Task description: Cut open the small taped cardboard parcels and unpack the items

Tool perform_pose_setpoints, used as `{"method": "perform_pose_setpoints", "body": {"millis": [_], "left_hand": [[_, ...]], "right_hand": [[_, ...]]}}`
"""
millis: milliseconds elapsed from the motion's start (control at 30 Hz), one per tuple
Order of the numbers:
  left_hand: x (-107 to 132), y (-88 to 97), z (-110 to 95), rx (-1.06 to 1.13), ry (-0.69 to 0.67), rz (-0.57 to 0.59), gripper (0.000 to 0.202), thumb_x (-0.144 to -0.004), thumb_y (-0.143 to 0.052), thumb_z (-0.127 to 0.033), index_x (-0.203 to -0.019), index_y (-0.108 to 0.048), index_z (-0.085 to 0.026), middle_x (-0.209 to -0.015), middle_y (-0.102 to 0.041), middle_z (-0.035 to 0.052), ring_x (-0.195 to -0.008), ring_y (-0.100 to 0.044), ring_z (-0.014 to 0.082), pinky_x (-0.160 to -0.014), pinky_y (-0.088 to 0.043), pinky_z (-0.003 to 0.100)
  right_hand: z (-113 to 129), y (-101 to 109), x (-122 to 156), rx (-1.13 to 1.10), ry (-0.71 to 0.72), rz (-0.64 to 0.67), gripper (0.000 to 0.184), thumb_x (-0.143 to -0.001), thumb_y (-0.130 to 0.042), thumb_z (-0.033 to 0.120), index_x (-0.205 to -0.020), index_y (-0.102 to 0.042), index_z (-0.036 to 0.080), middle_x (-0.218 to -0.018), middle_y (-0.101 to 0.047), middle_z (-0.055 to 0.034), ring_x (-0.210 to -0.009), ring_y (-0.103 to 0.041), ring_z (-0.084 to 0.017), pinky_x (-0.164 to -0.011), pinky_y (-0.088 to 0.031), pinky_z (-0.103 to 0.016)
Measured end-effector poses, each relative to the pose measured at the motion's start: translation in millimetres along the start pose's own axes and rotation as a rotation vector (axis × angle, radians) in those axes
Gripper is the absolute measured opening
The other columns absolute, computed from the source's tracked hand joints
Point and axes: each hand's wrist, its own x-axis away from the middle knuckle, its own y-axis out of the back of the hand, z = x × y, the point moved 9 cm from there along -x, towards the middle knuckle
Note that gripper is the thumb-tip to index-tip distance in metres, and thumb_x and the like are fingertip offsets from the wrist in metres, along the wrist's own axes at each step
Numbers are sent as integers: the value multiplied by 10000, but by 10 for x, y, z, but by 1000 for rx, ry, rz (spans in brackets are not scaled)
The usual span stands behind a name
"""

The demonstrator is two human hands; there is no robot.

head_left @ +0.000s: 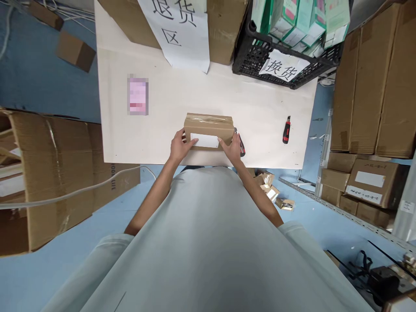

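A small taped cardboard box (208, 125) with a white label on its near side stands at the front edge of the white table (260, 112). My left hand (180, 145) grips the box's left end, fingers curled round it. My right hand (231, 147) holds the right end, and a red-and-black utility knife (241, 146) sticks out from under that hand against the box's right side.
A second red-and-black knife (286, 130) lies to the right. A phone (138, 96) lies at the left. Large cartons (224, 26) with a paper sign and a black crate (256, 56) of green boxes line the back. Cartons (370, 82) stand right, an open carton (48, 173) left.
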Motion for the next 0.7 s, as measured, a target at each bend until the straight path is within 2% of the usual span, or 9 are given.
{"method": "perform_pose_setpoints", "body": {"millis": [167,267,367,433,567,700], "left_hand": [[66,25,-6,-24,17,-13,744,-831,-911,-493,-1491,-717,-211,-1509,-758,164,-1248,-784,359,-1092,-653,502],[159,55,14,-60,27,-20,702,-867,-868,-529,-1482,-739,-215,-1489,-775,155,-1207,-792,357,-1078,-647,492],[249,82,48,-107,41,-38,677,-886,-851,-572,-1459,-768,-220,-1461,-786,151,-1188,-791,362,-1074,-637,483],[283,82,76,-136,54,-45,680,-892,-845,-578,-1459,-777,-210,-1447,-788,158,-1174,-794,367,-1067,-635,480],[280,58,126,-178,51,-49,693,-905,-826,-593,-1467,-780,-191,-1445,-786,170,-1125,-801,361,-1058,-627,475],[237,5,214,-223,72,17,671,-938,-774,-647,-1442,-783,-203,-1384,-820,159,-1124,-800,360,-1069,-623,475]], "right_hand": [[-37,0,80,40,-74,-31,980,-894,-912,709,-1641,-549,189,-1583,-643,-224,-1569,-552,-402,-1330,-483,-561],[-62,32,185,37,-114,-50,779,-962,-849,666,-1550,-643,198,-1476,-707,-197,-1474,-626,-371,-1264,-541,-502],[-99,40,268,26,-174,-26,562,-1004,-789,657,-1356,-746,222,-1275,-775,-147,-1326,-699,-329,-1172,-594,-434],[-107,36,296,38,-206,-7,563,-971,-813,691,-1285,-750,228,-1265,-780,-142,-1315,-706,-328,-1145,-604,-425],[-117,20,275,99,-251,-6,686,-915,-842,766,-1295,-693,215,-1392,-742,-183,-1407,-675,-371,-1126,-602,-460],[-187,-60,165,142,-293,26,579,-981,-764,758,-1200,-671,230,-1344,-757,-170,-1322,-703,-350,-1091,-607,-461]]}}
